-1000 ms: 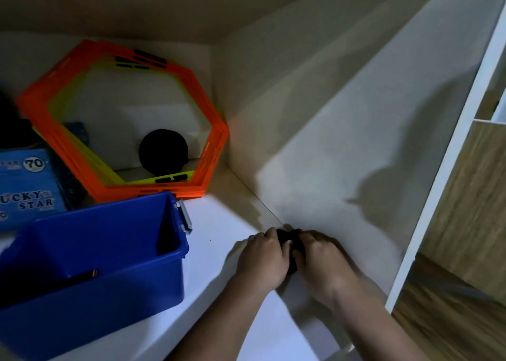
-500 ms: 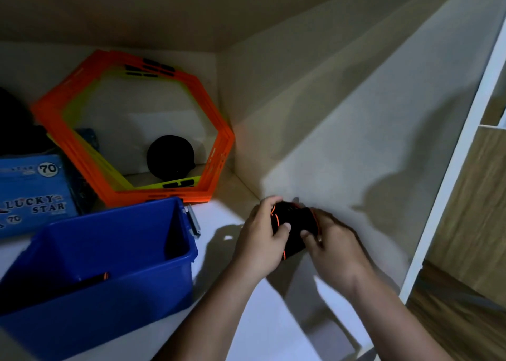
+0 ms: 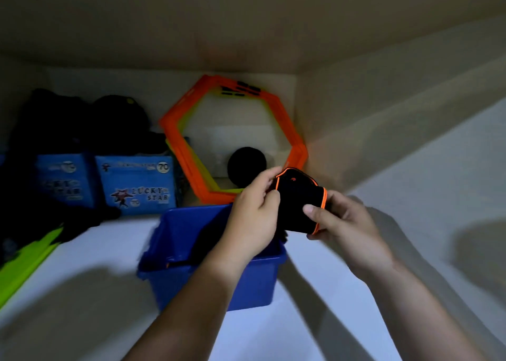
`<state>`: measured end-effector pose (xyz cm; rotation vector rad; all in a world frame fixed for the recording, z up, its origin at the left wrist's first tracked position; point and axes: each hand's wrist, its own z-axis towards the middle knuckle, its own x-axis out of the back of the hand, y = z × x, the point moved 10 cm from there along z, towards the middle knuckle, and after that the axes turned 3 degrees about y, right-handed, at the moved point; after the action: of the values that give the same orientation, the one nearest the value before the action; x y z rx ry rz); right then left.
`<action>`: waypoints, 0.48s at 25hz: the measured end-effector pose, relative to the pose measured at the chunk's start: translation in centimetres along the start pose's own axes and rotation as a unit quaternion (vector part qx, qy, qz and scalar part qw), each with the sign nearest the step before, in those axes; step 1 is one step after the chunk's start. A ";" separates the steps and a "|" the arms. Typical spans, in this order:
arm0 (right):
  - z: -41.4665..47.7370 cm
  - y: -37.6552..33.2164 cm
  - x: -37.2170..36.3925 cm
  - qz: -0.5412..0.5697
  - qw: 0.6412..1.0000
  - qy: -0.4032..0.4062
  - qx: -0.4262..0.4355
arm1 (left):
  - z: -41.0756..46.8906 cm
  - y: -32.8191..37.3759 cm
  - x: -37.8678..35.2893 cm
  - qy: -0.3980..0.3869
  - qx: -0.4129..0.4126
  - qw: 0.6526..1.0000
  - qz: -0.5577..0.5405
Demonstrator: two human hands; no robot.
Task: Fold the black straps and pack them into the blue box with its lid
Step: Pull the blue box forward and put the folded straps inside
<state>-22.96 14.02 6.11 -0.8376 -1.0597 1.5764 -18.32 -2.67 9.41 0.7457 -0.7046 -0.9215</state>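
A folded black strap (image 3: 297, 204) with orange edging is held up between both hands, over the right rim of the open blue box (image 3: 246, 281). My left hand (image 3: 253, 218) pinches its left edge with thumb and fingers. My right hand (image 3: 343, 223) grips its right side, thumb on the front. The box stands on the white shelf, and dark strap material lies inside it. No lid is in view.
Orange hexagon rings (image 3: 297, 152) lean in the back corner around a black ball (image 3: 246, 163). Two blue "Lucky Star" cartons (image 3: 137, 188) and black bags (image 3: 76, 119) sit at the back left. A lime-green piece (image 3: 24, 262) lies at the left. The cupboard wall (image 3: 410, 141) rises on the right.
Both hands lifted the strap from the shelf beside the right wall and carried it left and up, over the blue box. The view has swung left, showing more of the shelf.
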 end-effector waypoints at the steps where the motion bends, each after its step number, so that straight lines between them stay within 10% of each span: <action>1: 0.1 0.1 -1.7 0.009 1.000 -0.009 0.000 | -0.2 -0.3 1.5 0.003 0.002 1.000 0.008; 7: 0.5 1.5 -8.4 0.052 0.997 -0.055 -0.026 | -1.7 -1.3 10.9 0.025 -0.004 0.988 0.151; 12: 0.4 1.8 -10.7 0.040 0.995 -0.089 -0.025 | -2.8 -6.6 19.3 0.051 0.153 0.891 0.425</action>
<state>-21.35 3.39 4.71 -0.7929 -1.2100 1.7221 -10.70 -21.63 6.61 0.6523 -0.9784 0.0356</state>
